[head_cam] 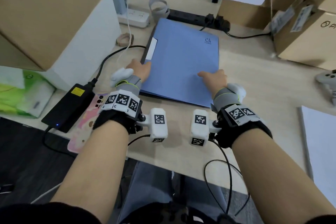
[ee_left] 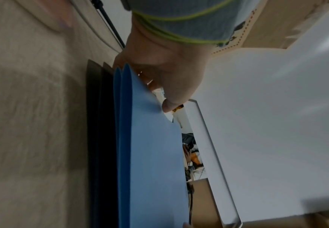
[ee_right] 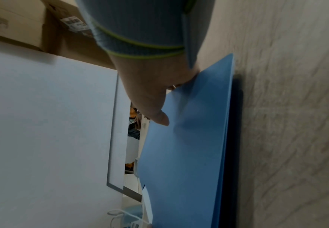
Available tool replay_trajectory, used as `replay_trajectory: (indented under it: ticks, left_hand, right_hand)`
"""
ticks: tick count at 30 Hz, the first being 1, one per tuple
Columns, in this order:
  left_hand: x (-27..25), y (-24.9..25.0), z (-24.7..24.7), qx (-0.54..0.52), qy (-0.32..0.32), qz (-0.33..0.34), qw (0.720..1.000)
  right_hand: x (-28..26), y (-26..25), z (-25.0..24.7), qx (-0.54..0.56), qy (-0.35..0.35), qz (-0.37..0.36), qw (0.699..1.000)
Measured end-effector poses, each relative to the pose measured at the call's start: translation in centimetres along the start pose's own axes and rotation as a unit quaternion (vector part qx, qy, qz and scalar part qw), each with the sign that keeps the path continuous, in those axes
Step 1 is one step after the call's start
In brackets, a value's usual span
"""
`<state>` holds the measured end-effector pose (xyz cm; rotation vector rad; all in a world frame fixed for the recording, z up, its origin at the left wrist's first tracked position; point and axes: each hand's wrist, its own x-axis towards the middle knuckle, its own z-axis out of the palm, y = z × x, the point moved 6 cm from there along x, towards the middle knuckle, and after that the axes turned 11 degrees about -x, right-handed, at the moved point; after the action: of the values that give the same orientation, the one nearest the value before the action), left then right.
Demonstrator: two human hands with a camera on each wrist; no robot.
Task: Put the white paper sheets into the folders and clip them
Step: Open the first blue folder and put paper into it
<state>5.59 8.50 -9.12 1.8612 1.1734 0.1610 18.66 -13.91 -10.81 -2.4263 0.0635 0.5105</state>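
folder (head_cam: pixel 180 60) under both hands | left hand (head_cam: pixel 139 71) at its left edge | right hand (head_cam: pixel 215 78) at its right edge | power brick (head_cam: pixel 69 107) left of left hand

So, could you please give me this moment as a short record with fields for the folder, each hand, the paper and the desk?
folder: blue folder, closed, flat on the wooden desk
left hand: left hand grips the folder's left edge, thumb on top
right hand: right hand grips the folder's right edge, thumb on the cover
paper: white paper sheets lie on the desk to the right, untouched
nearby: black power adapter; cardboard boxes
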Motion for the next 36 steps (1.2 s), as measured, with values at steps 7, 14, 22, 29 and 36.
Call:
replay_trajectory:
  ticks: [7, 14, 22, 29, 36]
  left_hand:
    - [0.8, -0.3, 0.5, -0.158, -0.006, -0.051, 0.986]
    - [-1.5, -1.0, 1.1, -0.223, 0.009, -0.021, 0.975]
    - [-7.0, -2.7, 3.0, -0.277, -0.001, -0.002, 0.961]
    - [-11.1, -2.5, 4.8, -0.266, -0.042, 0.000, 0.963]
    - [-14.7, -2.5, 7.3, -0.259, -0.065, 0.002, 0.964]
  right_hand:
    - [0.5, 0.3, 0.3, 0.051, -0.012, 0.004, 0.999]
    - [4.0, 4.1, 1.0, 0.119, -0.016, 0.013, 0.993]
    - [-1.4, 7.4, -3.0, 0.168, -0.019, 0.007, 0.986]
    - [-4.2, 11.3, -5.4, 0.188, 0.001, 0.014, 0.982]
    - [-6.6, 15.7, -7.5, 0.196, 0.036, 0.030, 0.979]
